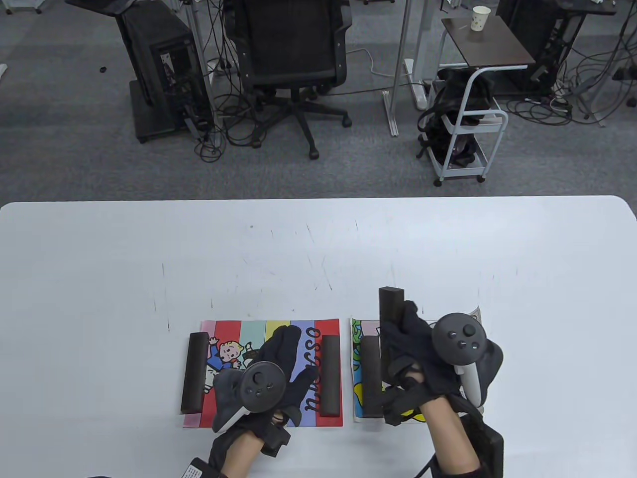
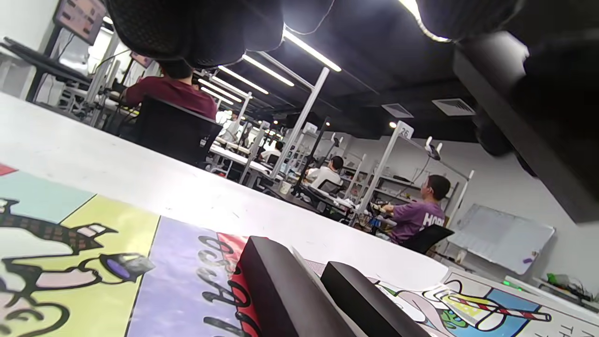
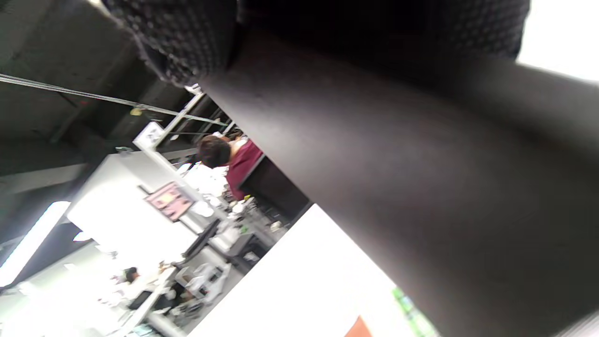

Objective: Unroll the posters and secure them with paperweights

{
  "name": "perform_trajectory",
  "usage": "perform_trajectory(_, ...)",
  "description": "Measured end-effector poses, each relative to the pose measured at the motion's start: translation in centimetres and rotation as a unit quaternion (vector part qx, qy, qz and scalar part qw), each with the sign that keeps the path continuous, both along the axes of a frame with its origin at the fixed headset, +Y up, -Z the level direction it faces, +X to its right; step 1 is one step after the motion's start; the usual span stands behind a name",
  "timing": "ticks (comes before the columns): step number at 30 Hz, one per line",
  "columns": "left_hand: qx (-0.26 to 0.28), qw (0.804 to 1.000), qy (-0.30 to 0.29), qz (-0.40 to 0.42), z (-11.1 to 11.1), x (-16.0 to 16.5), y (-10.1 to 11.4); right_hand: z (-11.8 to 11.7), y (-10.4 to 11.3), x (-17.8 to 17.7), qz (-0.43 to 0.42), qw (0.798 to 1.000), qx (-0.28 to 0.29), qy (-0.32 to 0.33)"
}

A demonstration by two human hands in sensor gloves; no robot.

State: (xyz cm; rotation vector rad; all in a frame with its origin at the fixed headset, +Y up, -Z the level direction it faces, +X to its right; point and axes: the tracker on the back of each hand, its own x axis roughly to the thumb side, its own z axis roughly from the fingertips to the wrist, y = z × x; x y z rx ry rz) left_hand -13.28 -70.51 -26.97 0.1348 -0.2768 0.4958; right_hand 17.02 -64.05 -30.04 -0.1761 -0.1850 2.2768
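The striped cartoon poster [image 1: 264, 331] lies flat with a dark bar paperweight on its left edge [image 1: 194, 373] and another on its right edge [image 1: 329, 376]. My left hand [image 1: 286, 348] rests palm down on this poster, holding nothing. The second poster [image 1: 359, 398] lies to the right with a dark bar [image 1: 371, 376] on its left edge. My right hand [image 1: 408, 338] grips a further dark bar [image 1: 390, 306] above that poster. The bar fills the right wrist view [image 3: 421, 187]. The poster's right side is hidden under my hand, and a curled corner [image 1: 475, 314] shows.
The white table [image 1: 318, 249] stretches far beyond the posters. An office chair [image 1: 293, 59] and a white cart [image 1: 468, 129] stand on the floor past the far edge. In the left wrist view the two neighbouring bars [image 2: 281, 290] [image 2: 369, 299] lie side by side.
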Motion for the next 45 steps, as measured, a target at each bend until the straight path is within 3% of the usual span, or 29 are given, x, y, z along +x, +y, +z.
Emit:
perform_trajectory(5,0.008,1.000,0.007,-0.010,0.1,-0.7,-1.2,-1.0,-1.8,4.2,0.073,0.992,-0.085,-0.066)
perform_trajectory(12,-0.011,0.999,0.003,-0.033,0.0,-0.7,-2.3,-1.6,-6.6,9.5,0.113,0.959,-0.215,-0.148)
perform_trajectory(17,-0.019,0.999,0.001,-0.035,-0.1,-0.6,-2.6,-1.5,-8.9,12.3,0.113,0.941,-0.252,-0.194)
perform_trajectory(25,-0.028,0.999,0.001,-0.044,-0.1,-0.5,-2.7,-1.6,-11.0,13.8,0.111,0.928,-0.284,-0.213)
perform_trajectory(37,-0.034,0.998,-0.009,-0.050,0.0,-0.2,-2.9,-1.1,-11.7,14.7,0.151,0.901,-0.299,-0.276)
perform_trajectory(41,-0.033,0.998,-0.008,-0.049,0.0,-0.2,-2.9,-0.9,-11.3,14.8,0.144,0.906,-0.284,-0.279)
perform_trajectory(45,-0.032,0.999,-0.007,-0.042,0.0,-0.4,-2.8,-1.0,-9.4,13.4,0.144,0.929,-0.233,-0.247)
